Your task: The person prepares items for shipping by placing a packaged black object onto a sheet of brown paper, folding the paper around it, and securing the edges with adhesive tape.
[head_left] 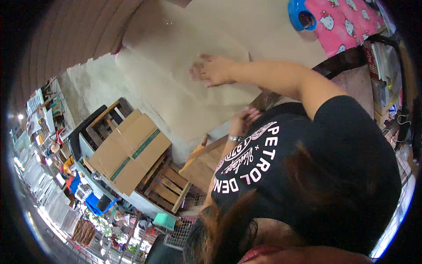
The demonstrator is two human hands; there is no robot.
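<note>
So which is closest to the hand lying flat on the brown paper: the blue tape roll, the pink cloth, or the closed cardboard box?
From the right hand:
1. Blue tape roll, top edge, beside the pink cloth.
2. Cardboard box, lower left, on wooden pallets.
3. Pink cloth, top right corner.
The first two are close.

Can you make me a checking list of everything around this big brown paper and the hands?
surface: wide worktop, almost all covered; a grey rough-edged layer shows at the left
job's things: large brown paper sheets, stacked flat
clutter: blue tape roll and pink cartoon-cat cloth at the far edge
grippers: right hand open, palm flat on the sheets; left hand, bracelet on its wrist, at the sheets' near edge, grip unclear
cables: nothing seen
surroundings: closed cardboard box on wooden pallets, green stool, wire basket, crowded stalls lower left
</note>
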